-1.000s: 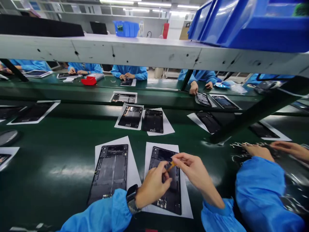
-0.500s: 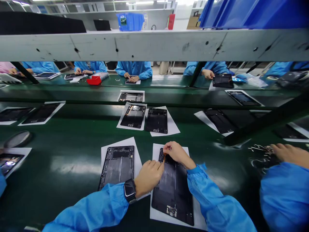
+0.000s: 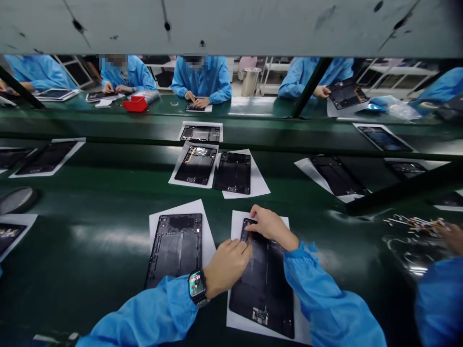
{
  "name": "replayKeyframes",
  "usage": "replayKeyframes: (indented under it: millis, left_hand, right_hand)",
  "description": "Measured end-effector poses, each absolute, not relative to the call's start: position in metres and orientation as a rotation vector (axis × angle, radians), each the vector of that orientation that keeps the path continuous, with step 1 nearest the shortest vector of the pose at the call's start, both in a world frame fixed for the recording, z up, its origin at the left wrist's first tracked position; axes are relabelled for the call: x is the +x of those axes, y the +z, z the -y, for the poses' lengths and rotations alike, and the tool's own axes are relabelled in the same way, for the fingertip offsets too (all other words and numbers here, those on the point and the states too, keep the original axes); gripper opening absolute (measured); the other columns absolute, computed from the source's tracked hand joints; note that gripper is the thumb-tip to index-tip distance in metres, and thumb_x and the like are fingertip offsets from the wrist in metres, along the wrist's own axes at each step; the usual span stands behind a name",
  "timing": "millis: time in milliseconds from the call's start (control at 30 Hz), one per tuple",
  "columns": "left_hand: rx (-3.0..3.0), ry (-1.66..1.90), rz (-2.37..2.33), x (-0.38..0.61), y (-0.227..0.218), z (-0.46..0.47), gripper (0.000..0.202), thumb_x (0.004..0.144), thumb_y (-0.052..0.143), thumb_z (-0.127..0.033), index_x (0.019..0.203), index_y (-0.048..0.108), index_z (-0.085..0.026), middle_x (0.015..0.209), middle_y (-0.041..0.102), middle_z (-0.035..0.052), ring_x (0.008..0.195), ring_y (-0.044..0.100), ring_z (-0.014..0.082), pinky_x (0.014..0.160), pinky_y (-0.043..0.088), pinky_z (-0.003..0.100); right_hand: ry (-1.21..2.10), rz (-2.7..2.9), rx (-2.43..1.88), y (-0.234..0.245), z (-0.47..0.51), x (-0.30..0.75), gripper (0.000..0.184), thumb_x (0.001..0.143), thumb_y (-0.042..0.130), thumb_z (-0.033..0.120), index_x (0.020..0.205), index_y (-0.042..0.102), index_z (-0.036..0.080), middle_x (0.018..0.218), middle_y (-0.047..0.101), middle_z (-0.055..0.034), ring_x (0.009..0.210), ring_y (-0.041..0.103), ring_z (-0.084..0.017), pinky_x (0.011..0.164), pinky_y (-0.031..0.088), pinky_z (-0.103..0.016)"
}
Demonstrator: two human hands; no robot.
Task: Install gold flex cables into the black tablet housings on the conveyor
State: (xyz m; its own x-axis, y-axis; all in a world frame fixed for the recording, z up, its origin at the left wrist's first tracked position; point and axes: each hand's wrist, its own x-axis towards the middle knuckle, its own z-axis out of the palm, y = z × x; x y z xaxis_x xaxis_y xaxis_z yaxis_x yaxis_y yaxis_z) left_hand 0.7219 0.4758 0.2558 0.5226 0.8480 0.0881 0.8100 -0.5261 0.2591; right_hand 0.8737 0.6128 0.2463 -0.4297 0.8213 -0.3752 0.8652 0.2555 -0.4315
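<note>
Right hand [image 3: 271, 227] and orange strip [image 3: 250, 236] have moved since a second ago, now at the top end of the black tablet shell [image 3: 265, 284], lower middle of frame. Left hand [image 3: 227, 266] curls by the strip; can't tell if either's pinching it.

we see a thin orange strip [image 3: 250, 236] against the black panel [image 3: 265, 284] on its white sheet [image 3: 237, 220]. our sleeves [image 3: 144, 311] are bright blue; our black watch [image 3: 197, 283] shows green and red with white digits. around us: a deep green bench [image 3: 90, 274], a red box [image 3: 135, 104], a pale grey beam [image 3: 238, 29] with black spots.
</note>
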Motion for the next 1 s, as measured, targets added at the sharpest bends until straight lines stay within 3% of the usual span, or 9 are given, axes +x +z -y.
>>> replayKeyframes:
  millis: [100, 233, 400, 667, 1000]
  left_hand:
    - [2.571, 0.284, -1.402, 0.722, 0.257, -0.475, 0.016, 0.096, 0.044, -0.01, 0.107, 0.055, -0.011, 0.089, 0.061, 0.0074, 0.082, 0.059, 0.0228, 0.07, 0.051, 0.036]
    - [2.572, 0.26, -1.386, 0.723, 0.257, -0.474, 0.015, 0.096, 0.045, -0.012, 0.106, 0.056, -0.013, 0.099, 0.061, 0.009, 0.087, 0.059, 0.0221, 0.072, 0.051, 0.034]
    - [2.63, 0.419, -1.316, 0.72, 0.247, -0.473, 0.021, 0.099, 0.041, -0.013, 0.11, 0.059, -0.01, 0.119, 0.061, 0.0137, 0.108, 0.058, 0.0233, 0.085, 0.052, 0.035]
    - [2.647, 0.464, -1.188, 0.713, 0.236, -0.476, 0.024, 0.1, 0.04, -0.012, 0.109, 0.062, -0.01, 0.119, 0.066, 0.0112, 0.111, 0.06, 0.0213, 0.087, 0.054, 0.034]
    - [2.662, 0.362, -1.177, 0.712, 0.24, -0.477, 0.029, 0.101, 0.037, -0.012, 0.112, 0.063, -0.01, 0.123, 0.065, 0.0124, 0.112, 0.06, 0.0225, 0.085, 0.056, 0.036]
  right_hand:
    - [-0.681, -2.512, 1.593, 0.248, -0.602, 0.876, 0.034, 0.077, 0.076, 0.033, 0.097, 0.051, 0.022, 0.091, 0.063, -0.0022, 0.078, 0.061, -0.02, 0.059, 0.029, -0.027]
    - [-0.618, -2.573, 1.556, 0.245, -0.598, 0.879, 0.034, 0.081, 0.074, 0.04, 0.096, 0.049, 0.023, 0.09, 0.061, -0.001, 0.078, 0.061, -0.02, 0.061, 0.031, -0.028]
    - [-0.485, -2.703, 1.606, 0.24, -0.592, 0.883, 0.029, 0.086, 0.068, 0.039, 0.101, 0.05, 0.021, 0.099, 0.059, -0.0036, 0.077, 0.06, -0.019, 0.059, 0.032, -0.029]
    - [-0.715, -2.678, 1.562, 0.235, -0.601, 0.894, 0.032, 0.082, 0.073, 0.039, 0.097, 0.049, 0.023, 0.095, 0.057, 0.0005, 0.076, 0.059, -0.017, 0.062, 0.033, -0.028]
    - [-0.724, -2.668, 1.572, 0.237, -0.603, 0.896, 0.031, 0.082, 0.072, 0.038, 0.098, 0.05, 0.023, 0.098, 0.058, -0.0008, 0.074, 0.059, -0.016, 0.058, 0.029, -0.029]
